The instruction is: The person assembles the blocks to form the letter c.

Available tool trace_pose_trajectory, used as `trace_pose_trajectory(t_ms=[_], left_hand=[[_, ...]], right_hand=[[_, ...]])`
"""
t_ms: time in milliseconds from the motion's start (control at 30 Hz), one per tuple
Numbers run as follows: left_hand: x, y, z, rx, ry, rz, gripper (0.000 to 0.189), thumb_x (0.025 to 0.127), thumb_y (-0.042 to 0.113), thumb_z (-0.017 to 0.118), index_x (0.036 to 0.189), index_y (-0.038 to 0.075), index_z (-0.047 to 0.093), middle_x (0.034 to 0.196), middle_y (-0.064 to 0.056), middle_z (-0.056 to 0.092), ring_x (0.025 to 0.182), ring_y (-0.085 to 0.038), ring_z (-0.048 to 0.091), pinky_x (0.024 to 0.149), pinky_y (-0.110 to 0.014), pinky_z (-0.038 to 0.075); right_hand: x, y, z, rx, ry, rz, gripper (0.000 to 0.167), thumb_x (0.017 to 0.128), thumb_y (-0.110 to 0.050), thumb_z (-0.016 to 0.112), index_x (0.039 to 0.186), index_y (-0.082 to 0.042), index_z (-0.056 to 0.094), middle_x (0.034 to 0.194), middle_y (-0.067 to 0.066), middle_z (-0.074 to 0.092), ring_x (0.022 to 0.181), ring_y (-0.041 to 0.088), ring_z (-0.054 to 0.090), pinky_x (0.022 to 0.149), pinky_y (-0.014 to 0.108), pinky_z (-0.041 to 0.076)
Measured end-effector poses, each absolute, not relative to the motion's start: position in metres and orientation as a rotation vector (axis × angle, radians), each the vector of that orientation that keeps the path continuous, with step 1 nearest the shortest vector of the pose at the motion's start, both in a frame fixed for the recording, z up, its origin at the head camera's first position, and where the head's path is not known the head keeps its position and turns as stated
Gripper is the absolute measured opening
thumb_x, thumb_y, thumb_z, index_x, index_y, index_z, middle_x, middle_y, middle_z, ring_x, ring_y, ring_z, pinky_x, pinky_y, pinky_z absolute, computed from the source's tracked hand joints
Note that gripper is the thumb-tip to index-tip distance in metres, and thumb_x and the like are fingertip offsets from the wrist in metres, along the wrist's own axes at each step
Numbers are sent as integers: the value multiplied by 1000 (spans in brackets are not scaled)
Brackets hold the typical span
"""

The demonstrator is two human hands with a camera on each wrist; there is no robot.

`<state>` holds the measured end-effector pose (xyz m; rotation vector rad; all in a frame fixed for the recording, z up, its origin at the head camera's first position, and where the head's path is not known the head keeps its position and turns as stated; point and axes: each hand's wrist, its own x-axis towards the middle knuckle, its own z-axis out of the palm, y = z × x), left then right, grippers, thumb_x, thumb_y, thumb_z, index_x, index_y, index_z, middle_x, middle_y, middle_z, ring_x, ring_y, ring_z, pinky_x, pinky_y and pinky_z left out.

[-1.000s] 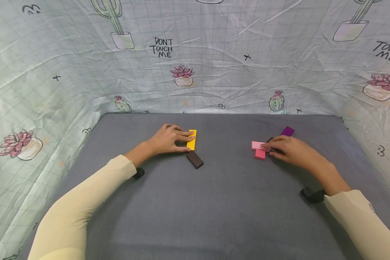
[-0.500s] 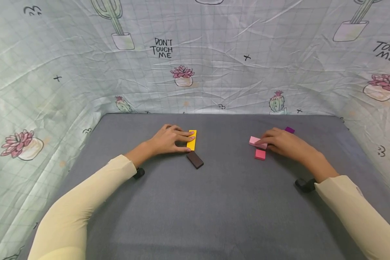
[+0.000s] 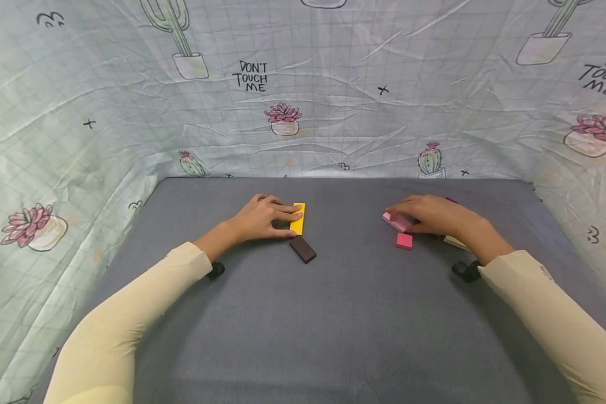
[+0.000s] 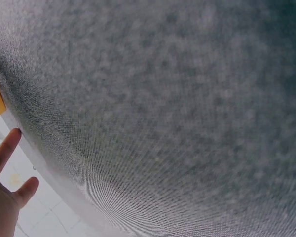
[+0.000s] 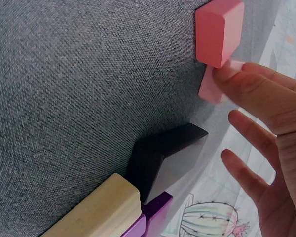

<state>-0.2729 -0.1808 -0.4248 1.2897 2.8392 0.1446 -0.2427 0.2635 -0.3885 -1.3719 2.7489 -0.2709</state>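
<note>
My left hand [image 3: 260,219] rests its fingertips on a yellow block [image 3: 298,224], its fingers nearly straight. A dark brown block [image 3: 302,249] lies just below the yellow one, end close to end. On the other side my right hand [image 3: 441,216] pinches a light pink block [image 3: 398,222] between thumb and forefinger, the other fingers spread in the right wrist view. Right beside that block is a deeper pink block [image 3: 404,241]. Beneath the right palm, a dark block [image 5: 167,158], a pale wooden block [image 5: 96,207] and a purple block [image 5: 158,212] sit together.
All the blocks lie on a grey cloth-covered table [image 3: 303,331]. Behind and at both sides hangs a cactus-patterned curtain [image 3: 333,101], meeting the table's far edge. Black wrist cameras [image 3: 466,271] sit under both forearms.
My right hand has moved left and a little away, turning the light pink block and sliding it clear of the deeper pink one. A pale wooden block now shows under the wrist. The left hand stays put.
</note>
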Motion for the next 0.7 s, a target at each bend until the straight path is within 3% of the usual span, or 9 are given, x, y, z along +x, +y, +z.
trace_pose_trajectory(t_ms=[133,467,700], left_hand=[[-272,-181,-425,1287,2841,144,61,94,63,62,148,35,52,150,15,50,132,-26,50,110,-64,30],[-271,-180,-425,1276,2839,131,62,93,64,61,148,36,52,150,14,50,132,-26,50,110,-65,30],[-273,-179,-423,1290,2838,114,62,93,65,61,147,36,52,150,15,51,130,-25,51,110,-64,31]], right_hand=[[-244,260,-387,-1360,2742,-248,41,87,-7,80,127,-3,69,121,12,71,111,32,67,90,51,54],[-247,252,-381,-1378,2700,-234,28,84,-6,82,110,-8,72,124,13,68,118,35,60,98,53,50],[-250,245,-382,-1156,2795,-123,27,89,-29,80,109,-16,70,113,10,66,102,31,59,89,52,52]])
